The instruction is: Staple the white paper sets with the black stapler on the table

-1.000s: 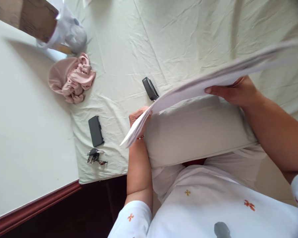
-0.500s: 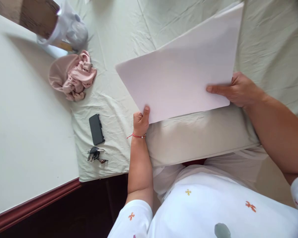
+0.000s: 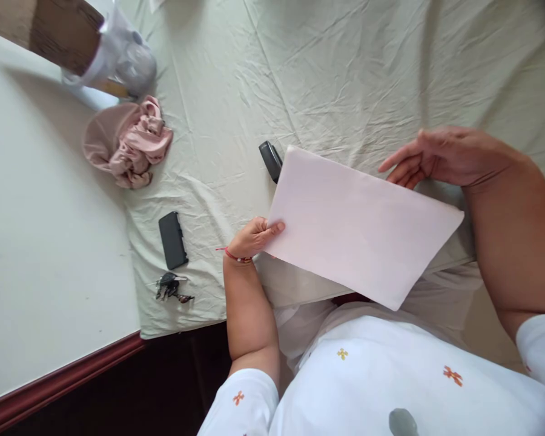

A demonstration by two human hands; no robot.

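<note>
White paper (image 3: 363, 227) has dropped from its raised tilt half a second ago and now lies flat on the pillow (image 3: 295, 284) before the person. Left hand (image 3: 254, 237) pinches its near corner; right hand (image 3: 445, 156) has let go, fingers spread just above the far edge, so the sheet looks set down

A pale, creased bedsheet (image 3: 336, 79) covers the bed and hangs over its near edge. Beside it runs a cream wall (image 3: 40, 254) with a dark red skirting board (image 3: 63, 378); the floor (image 3: 163, 387) below lies in shadow. Soft daylight falls across everything.
</note>
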